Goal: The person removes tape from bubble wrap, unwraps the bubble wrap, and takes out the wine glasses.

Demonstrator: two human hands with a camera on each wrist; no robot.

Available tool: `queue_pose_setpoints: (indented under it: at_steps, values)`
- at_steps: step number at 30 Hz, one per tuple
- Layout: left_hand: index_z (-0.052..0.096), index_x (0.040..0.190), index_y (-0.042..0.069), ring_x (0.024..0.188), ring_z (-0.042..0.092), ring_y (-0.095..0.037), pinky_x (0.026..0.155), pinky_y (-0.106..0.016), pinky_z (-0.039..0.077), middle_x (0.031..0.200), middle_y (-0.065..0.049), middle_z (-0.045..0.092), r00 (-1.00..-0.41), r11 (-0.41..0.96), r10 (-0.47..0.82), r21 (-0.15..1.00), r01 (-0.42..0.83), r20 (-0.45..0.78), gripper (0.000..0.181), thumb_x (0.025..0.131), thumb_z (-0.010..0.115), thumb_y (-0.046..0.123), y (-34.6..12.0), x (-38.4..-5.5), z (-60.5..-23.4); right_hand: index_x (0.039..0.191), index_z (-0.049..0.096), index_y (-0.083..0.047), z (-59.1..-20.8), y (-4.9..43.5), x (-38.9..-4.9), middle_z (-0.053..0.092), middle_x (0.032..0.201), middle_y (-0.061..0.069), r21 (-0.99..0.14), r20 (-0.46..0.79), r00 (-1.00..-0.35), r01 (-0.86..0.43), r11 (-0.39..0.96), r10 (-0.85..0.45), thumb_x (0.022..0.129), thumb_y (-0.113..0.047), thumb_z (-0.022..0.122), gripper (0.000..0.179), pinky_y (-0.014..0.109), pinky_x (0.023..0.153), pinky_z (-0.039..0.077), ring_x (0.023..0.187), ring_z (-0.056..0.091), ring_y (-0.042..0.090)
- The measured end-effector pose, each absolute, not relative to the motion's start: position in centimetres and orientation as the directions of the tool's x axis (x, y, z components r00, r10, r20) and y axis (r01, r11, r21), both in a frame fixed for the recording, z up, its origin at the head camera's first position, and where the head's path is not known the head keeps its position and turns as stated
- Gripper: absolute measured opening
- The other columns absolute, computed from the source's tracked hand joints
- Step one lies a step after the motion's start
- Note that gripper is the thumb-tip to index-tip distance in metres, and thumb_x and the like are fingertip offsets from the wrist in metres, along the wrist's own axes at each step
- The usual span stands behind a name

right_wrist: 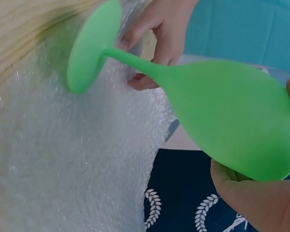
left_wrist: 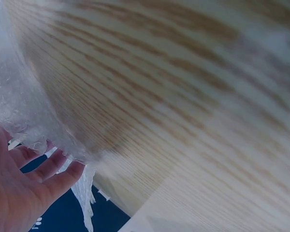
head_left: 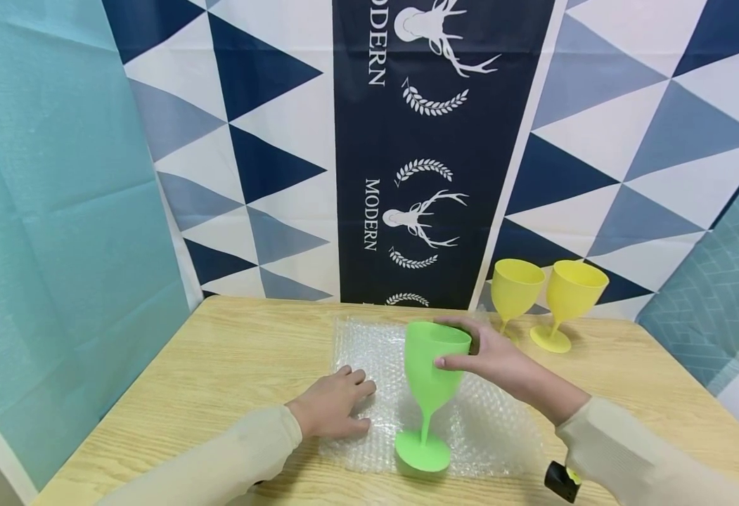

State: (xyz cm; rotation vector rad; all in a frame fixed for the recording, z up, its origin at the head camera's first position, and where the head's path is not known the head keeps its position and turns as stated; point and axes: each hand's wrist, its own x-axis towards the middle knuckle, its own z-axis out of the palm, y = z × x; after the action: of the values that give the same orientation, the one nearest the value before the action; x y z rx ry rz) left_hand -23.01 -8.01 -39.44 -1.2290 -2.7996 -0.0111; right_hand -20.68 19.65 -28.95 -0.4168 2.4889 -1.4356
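Observation:
My right hand point(head_left: 486, 355) grips a green plastic goblet point(head_left: 435, 365) by the side of its bowl, thumb in front and fingers behind. The goblet stands upright, slightly tilted, over a sheet of bubble wrap point(head_left: 375, 351) on the table; whether its foot touches the sheet I cannot tell. In the right wrist view the goblet's bowl point(right_wrist: 232, 116) fills the right side. My left hand point(head_left: 334, 404) rests at the left edge of the bubble wrap, its fingers spread and slightly bent. In the left wrist view those fingers point(left_wrist: 63, 181) lie against the wrap's edge.
Two yellow goblets point(head_left: 515, 292) stand at the back right of the wooden table point(head_left: 236, 358), near the patterned cloth point(head_left: 280, 140) behind it. Teal cloth point(head_left: 59, 211) hangs at the left. A small black device point(head_left: 561, 483) sits under the right sleeve.

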Motion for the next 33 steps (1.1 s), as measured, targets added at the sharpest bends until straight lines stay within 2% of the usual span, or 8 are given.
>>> queue_pose_setpoints:
  at_steps: [3, 11, 20, 28, 33]
  values:
    - [0.057, 0.116, 0.018, 0.087, 0.049, -0.012, 0.076, -0.023, 0.047, 0.103, 0.002, 0.058, -0.676, 0.679, 0.733, -0.027, 0.733, 0.081, 0.042, 0.083, 0.059, 0.044, -8.0, -23.0, -39.4, 0.146, 0.032, -0.005, -28.6, 19.7, -20.2, 0.056, 0.125, 0.019, -0.883, -0.054, -0.92, -0.138, 0.449, -0.388, 0.083, -0.024, 0.074, 0.078, 0.032, 0.091, 0.052, 0.104, 0.06, 0.021]
    - [0.057, 0.119, 0.017, 0.091, 0.05, -0.013, 0.079, -0.025, 0.049, 0.108, 0.001, 0.058, -0.68, 0.683, 0.729, -0.015, 0.73, 0.073, 0.045, 0.084, 0.059, 0.044, -8.1, -22.9, -39.3, 0.147, 0.034, -0.008, -28.1, 20.5, -19.2, 0.053, 0.129, 0.018, -0.894, -0.067, -0.915, -0.122, 0.431, -0.398, 0.088, -0.027, 0.068, 0.071, 0.03, 0.095, 0.048, 0.107, 0.058, 0.02]
    - [0.057, 0.121, 0.017, 0.093, 0.051, -0.014, 0.082, -0.026, 0.049, 0.11, 0.0, 0.059, -0.678, 0.68, 0.732, -0.011, 0.733, 0.067, 0.045, 0.085, 0.059, 0.044, -8.0, -22.9, -39.2, 0.149, 0.029, -0.006, -27.0, 22.7, -18.7, 0.062, 0.119, 0.005, -0.887, -0.075, -0.914, -0.122, 0.444, -0.4, 0.092, -0.025, 0.063, 0.068, 0.026, 0.092, 0.048, 0.102, 0.063, 0.011]
    - [0.057, 0.121, 0.016, 0.093, 0.051, -0.014, 0.083, -0.026, 0.049, 0.109, 0.0, 0.059, -0.679, 0.68, 0.732, -0.011, 0.733, 0.065, 0.045, 0.085, 0.058, 0.043, -8.0, -22.9, -39.2, 0.149, 0.029, -0.007, -25.9, 24.9, -18.4, 0.065, 0.114, -0.006, -0.848, -0.046, -0.935, -0.149, 0.509, -0.35, 0.092, -0.024, 0.062, 0.068, 0.033, 0.095, 0.046, 0.101, 0.063, 0.004]
    - [0.057, 0.121, 0.016, 0.092, 0.05, -0.014, 0.081, -0.026, 0.049, 0.108, 0.0, 0.059, -0.677, 0.679, 0.732, -0.005, 0.734, 0.069, 0.045, 0.084, 0.059, 0.043, -8.0, -22.8, -39.2, 0.149, 0.029, -0.01, -25.3, 26.3, -18.2, 0.066, 0.111, -0.01, -0.826, -0.041, -0.951, -0.14, 0.547, -0.305, 0.092, -0.025, 0.062, 0.067, 0.044, 0.098, 0.044, 0.101, 0.062, 0.003]
